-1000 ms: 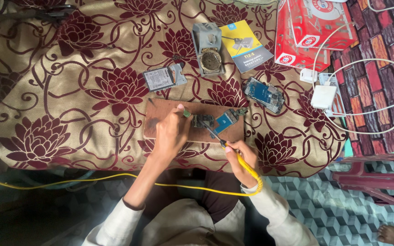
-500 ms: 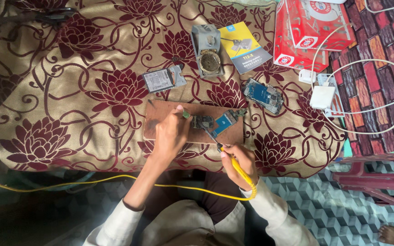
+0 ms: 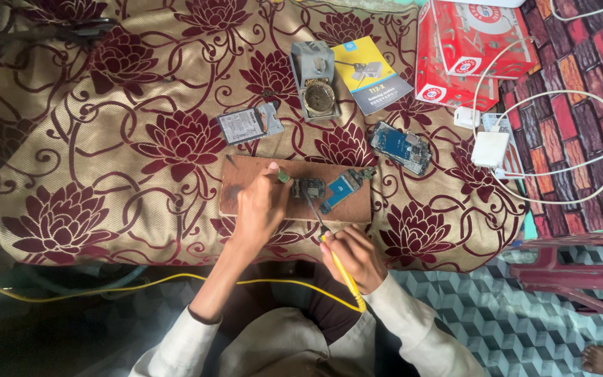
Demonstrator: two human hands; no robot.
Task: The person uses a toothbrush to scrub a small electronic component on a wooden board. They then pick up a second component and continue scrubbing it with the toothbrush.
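Centrally, one wooden board (image 3: 246,183) carried one small circuit board (image 3: 326,189), green and blue, lying between both hands. Left hand (image 3: 259,209) pinched a green-tipped tool (image 3: 283,176) just left of it. Right hand (image 3: 354,257) gripped one yellow soldering iron (image 3: 336,258), tip touching it. One white charger (image 3: 490,149) lay far right.

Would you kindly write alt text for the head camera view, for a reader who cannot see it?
Seen from above, a person's right hand holds a yellow soldering iron to a small circuit board on a wooden board, while the left hand steadies the work. Phone parts lie on a floral cloth.
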